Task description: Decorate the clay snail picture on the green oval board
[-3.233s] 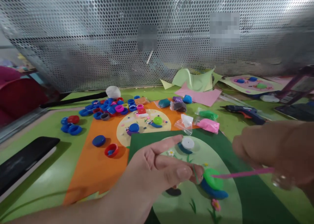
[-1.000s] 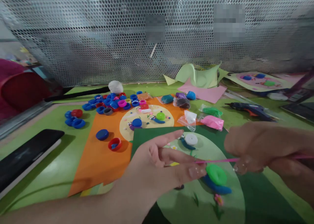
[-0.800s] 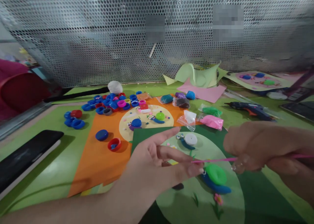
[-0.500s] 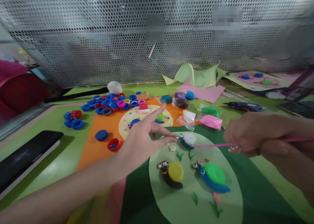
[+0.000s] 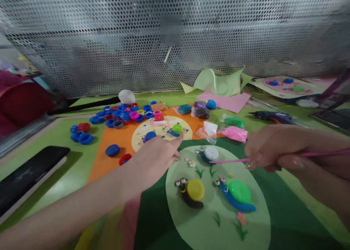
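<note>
Since a second ago, the left hand (image 5: 158, 155) has moved back to the left and far side, so the brown snail (image 5: 194, 191) with the yellow shell can now be seen whole. The tip of the pink stick (image 5: 229, 161) was at the left hand's fingers then. Now it is right by the blue snail with the white shell (image 5: 212, 153), low on its near side. I can't tell if it touches.

The right hand (image 5: 262, 146) is curled tight around the pink stick, which points left. The left hand sticks out one finger, and its other fingers are bent in. I can't tell if they hold anything. That finger points to the far side and looks close to a little snail with a bright green shell (image 5: 177, 128). That one sits on the cream oval (image 5: 175, 120), on the orange sheet (image 5: 100, 169).

Three snails sit on the pale green oval (image 5: 197, 228) on the dark green sheet (image 5: 153, 213). The white one is far, the brown one is near and left, and the blue snail with the green shell (image 5: 239, 191) is near and right. Little flowers and grass are around them. A bag of pink clay (image 5: 235, 134) lies far right, near the glue gun (image 5: 273, 116). Many bottle caps (image 5: 123, 115) sit in a pile far left.
</note>
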### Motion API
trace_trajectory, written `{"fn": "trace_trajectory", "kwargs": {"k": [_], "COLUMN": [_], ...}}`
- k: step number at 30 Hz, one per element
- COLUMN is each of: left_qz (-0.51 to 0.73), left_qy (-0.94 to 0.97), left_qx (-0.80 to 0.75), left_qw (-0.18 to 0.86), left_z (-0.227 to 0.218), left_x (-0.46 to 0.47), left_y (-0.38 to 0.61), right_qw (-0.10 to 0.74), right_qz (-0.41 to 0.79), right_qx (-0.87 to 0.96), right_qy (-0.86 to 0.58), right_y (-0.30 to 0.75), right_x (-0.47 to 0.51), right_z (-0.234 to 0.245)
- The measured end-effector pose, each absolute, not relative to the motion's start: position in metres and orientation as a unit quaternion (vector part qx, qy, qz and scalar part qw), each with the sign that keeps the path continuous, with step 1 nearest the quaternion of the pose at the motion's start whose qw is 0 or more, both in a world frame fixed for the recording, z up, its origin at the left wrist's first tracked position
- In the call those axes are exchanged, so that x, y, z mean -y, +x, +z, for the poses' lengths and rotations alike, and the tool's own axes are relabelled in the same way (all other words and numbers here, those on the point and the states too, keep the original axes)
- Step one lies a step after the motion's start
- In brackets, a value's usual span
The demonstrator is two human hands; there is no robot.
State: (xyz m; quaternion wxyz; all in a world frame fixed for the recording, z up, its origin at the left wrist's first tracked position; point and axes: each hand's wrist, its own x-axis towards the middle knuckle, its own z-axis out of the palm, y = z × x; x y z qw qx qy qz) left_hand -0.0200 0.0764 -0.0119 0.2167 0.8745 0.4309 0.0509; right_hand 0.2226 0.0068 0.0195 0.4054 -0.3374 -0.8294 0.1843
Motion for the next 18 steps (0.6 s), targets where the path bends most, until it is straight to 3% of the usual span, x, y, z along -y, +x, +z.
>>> {"fn": "trace_trajectory", "kwargs": {"k": [5, 12, 18], "left_qz": [0.085, 0.152, 0.233], "left_qy": [0.858, 0.777, 0.693], "left_qx": [-0.452, -0.36, -0.282], "left_qw": [0.227, 0.493, 0.621], "left_z": [0.0, 0.029, 0.025], "left_x": [-0.074, -0.052, -0.042], "left_y": [-0.021, -0.023, -0.019], "right_qw": [0.399, 0.479, 0.433], "right_qz": [0.199, 0.23, 0.288], "right_qx": [0.831, 0.781, 0.803], "right_qy": [-0.334, -0.329, -0.291], "right_y": [0.222, 0.211, 0.216], "right_x": [-0.007, 0.004, 0.009], "right_z": [0.019, 0.012, 0.012]}}
